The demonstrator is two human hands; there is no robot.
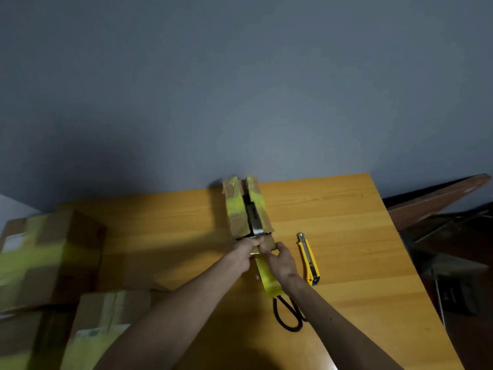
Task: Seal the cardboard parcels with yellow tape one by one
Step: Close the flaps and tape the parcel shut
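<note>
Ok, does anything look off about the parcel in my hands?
Yes: the small parcel that your left hand and right hand hold at its near end gapes open. Its two top flaps, already patched with crumpled yellow tape, stand apart, leaving a dark slot down the middle with the contents showing.

We've got a plain blue-grey wall [240, 89] filling everything beyond the grip, shadowy off to its left. Under the grip there's a yellowish wood table [346, 209]. Right of it, past the table edge, a brown board [437, 201] leans over a dim, cluttered floor [474, 343].
</note>
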